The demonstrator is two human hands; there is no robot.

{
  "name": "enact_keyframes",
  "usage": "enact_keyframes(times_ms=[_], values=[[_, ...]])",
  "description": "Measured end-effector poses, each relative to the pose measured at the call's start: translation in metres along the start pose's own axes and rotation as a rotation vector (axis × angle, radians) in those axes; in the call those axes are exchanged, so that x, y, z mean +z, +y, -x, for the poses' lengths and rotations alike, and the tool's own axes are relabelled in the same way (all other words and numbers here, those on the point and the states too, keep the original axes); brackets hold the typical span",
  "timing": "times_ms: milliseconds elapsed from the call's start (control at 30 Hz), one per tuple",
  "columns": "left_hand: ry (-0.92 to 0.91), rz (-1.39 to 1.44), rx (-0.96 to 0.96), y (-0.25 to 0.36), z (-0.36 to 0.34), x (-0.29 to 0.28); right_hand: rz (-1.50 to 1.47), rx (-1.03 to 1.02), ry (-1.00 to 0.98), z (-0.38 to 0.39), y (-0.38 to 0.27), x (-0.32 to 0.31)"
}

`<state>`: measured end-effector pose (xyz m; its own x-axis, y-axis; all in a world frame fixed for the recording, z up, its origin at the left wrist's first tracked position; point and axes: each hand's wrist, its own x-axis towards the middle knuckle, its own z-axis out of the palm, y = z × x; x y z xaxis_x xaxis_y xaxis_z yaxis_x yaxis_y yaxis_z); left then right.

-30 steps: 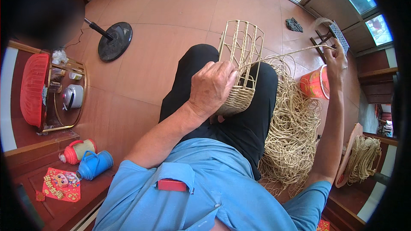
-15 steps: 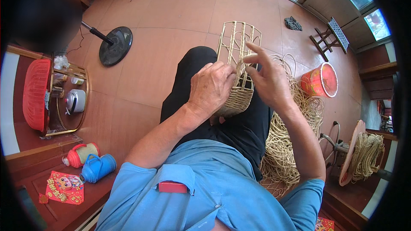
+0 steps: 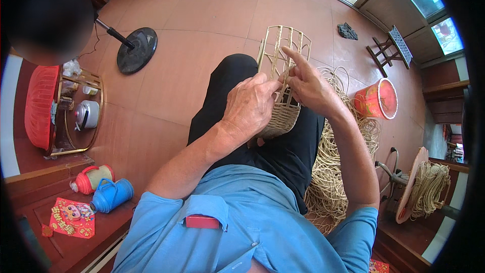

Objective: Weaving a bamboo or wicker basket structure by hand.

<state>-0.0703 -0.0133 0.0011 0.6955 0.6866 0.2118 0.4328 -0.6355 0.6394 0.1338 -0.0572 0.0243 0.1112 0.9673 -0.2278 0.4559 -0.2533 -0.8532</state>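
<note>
A half-woven tan basket (image 3: 278, 124) stands between my knees, its open upper frame (image 3: 278, 38) made of upright rods and its lower part tightly woven. My left hand (image 3: 250, 101) is curled round the near side of the frame, its fingertips closed at the uprights on something I cannot make out. My right hand (image 3: 308, 86) is at the frame's right side, index finger pointing up along the rods, thumb and other fingers bent at the cord where it meets the frame; what they hold is too small to tell. A loose heap of tan cord (image 3: 328, 182) lies beside my right leg.
A red bucket (image 3: 375, 98), a small folding stool (image 3: 399, 45) and a cord reel (image 3: 426, 187) are at the right. A black stand base (image 3: 137, 50), a rack with kettle (image 3: 87, 115) and red basin (image 3: 40, 106), and red and blue flasks (image 3: 113, 194) are at the left.
My right hand has come in from far right, where it held a stretched strand up high, to the basket frame beside my left hand. My left hand stays at the frame.
</note>
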Motion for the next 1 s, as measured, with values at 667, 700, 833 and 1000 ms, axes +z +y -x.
enact_keyframes(times_ms=[667, 700, 833, 1000], values=[[0.094, 0.053, 0.100, -0.005, 0.012, 0.003, -0.225, -0.223, 0.430, 0.067, 0.037, 0.038], [0.080, 0.037, 0.112, -0.006, 0.012, 0.001, -0.181, -0.209, 0.444, 0.068, 0.038, 0.039], [-0.004, -0.047, 0.124, -0.004, 0.010, -0.006, -0.149, -0.225, 0.478, 0.073, 0.042, 0.042], [0.015, -0.060, 0.171, -0.004, 0.013, -0.009, -0.284, -0.199, 0.444, 0.078, 0.046, 0.043]])
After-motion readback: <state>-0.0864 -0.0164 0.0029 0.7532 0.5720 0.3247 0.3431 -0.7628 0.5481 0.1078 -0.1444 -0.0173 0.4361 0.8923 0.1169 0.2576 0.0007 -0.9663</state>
